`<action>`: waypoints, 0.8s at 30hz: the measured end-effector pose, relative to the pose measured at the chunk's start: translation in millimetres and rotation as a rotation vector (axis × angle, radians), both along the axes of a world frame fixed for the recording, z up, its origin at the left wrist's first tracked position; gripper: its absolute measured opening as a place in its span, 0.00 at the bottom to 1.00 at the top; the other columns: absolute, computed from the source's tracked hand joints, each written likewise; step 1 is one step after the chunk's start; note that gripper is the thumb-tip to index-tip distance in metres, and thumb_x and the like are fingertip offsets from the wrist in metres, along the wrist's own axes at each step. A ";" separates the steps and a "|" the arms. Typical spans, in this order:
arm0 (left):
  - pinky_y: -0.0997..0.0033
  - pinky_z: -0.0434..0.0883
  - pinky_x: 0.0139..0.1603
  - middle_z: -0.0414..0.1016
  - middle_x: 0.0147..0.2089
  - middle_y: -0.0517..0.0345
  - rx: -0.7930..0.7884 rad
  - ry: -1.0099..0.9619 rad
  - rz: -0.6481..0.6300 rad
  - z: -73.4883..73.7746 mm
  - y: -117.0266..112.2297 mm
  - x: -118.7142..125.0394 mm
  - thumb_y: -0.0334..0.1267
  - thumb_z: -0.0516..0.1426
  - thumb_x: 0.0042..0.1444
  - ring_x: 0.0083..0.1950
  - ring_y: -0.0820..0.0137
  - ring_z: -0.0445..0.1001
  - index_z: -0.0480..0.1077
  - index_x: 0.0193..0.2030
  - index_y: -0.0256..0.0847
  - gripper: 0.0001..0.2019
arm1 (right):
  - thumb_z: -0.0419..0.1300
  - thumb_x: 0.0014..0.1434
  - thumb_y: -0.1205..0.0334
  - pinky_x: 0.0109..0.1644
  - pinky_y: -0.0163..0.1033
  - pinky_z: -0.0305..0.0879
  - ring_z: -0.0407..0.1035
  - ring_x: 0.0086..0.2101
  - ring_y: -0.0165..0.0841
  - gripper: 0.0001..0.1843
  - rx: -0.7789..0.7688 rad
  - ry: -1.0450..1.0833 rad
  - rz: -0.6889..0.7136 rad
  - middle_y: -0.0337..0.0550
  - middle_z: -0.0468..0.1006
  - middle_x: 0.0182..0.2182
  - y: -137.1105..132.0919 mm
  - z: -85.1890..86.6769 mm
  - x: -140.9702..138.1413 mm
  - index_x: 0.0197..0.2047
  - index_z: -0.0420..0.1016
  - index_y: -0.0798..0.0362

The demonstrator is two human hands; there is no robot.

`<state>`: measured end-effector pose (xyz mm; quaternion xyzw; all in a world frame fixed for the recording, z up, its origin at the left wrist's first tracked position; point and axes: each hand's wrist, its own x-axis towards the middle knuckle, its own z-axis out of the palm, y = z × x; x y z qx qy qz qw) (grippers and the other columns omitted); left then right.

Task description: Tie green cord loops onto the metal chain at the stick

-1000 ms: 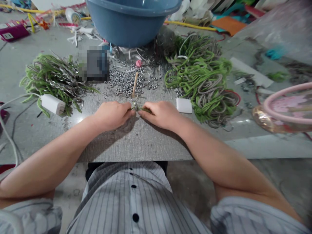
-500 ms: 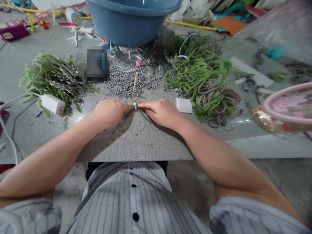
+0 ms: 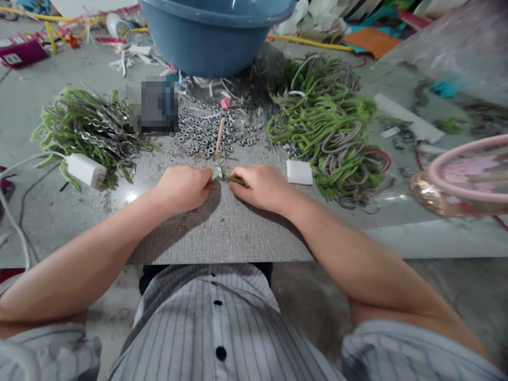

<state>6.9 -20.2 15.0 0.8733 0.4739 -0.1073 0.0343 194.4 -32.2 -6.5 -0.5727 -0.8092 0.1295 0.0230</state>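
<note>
My left hand (image 3: pixel 186 188) is closed on the end of a short green strand just left of centre. My right hand (image 3: pixel 260 185) pinches a dark green cord (image 3: pixel 237 180) that shows between thumb and fingers. Between the two hands sits a small whitish piece (image 3: pixel 219 172), too small to make out. A thin wooden stick (image 3: pixel 219 137) stands just beyond it, its lower end near the whitish piece. Behind that, many small ring-shaped metal parts (image 3: pixel 204 148) lie scattered on the table (image 3: pixel 222 233).
Green and grey cord bundles lie left (image 3: pixel 79 119) and right (image 3: pixel 337 127). A blue basin (image 3: pixel 218 42) stands at the back. Also around are a white adapter (image 3: pixel 86 169), a white block (image 3: pixel 299 172), a blurred dark box (image 3: pixel 159 106) and a pink-rimmed object (image 3: pixel 468 177).
Both hands have drawn slightly apart from the small whitish piece. Green cord now shows at the fingers, where before the fingertips met at the piece.
</note>
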 end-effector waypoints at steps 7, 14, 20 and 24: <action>0.68 0.61 0.31 0.76 0.30 0.50 -0.070 0.064 -0.157 5.1 4.6 -0.8 0.37 0.47 0.60 0.31 0.63 0.72 0.75 0.43 0.38 0.15 | 0.53 0.58 0.62 0.28 0.37 0.43 0.56 0.24 0.30 0.08 -0.068 -0.001 0.115 0.39 0.70 0.23 2.9 6.1 1.9 0.30 0.71 0.52; 0.68 0.55 0.27 0.73 0.27 0.52 -0.076 0.034 -0.159 7.8 4.9 -3.2 0.40 0.48 0.61 0.27 0.64 0.69 0.75 0.40 0.39 0.14 | 0.54 0.58 0.61 0.28 0.36 0.44 0.57 0.24 0.29 0.08 -0.079 0.022 0.100 0.38 0.69 0.22 1.1 7.5 1.3 0.30 0.71 0.52; 0.70 0.61 0.31 0.76 0.30 0.50 -0.080 -0.003 0.022 8.2 3.5 -3.3 0.43 0.41 0.67 0.31 0.63 0.73 0.69 0.56 0.38 0.22 | 0.50 0.65 0.52 0.30 0.37 0.52 0.71 0.31 0.37 0.19 0.028 0.068 -0.017 0.46 0.81 0.31 1.0 -1.3 2.1 0.48 0.77 0.52; 0.68 0.63 0.34 0.78 0.35 0.50 -0.086 0.037 -0.003 9.5 4.3 -4.3 0.34 0.43 0.63 0.35 0.62 0.75 0.64 0.65 0.48 0.24 | 0.50 0.65 0.61 0.35 0.39 0.61 0.76 0.38 0.40 0.19 0.059 0.105 0.014 0.43 0.83 0.42 4.4 -7.7 6.8 0.55 0.76 0.44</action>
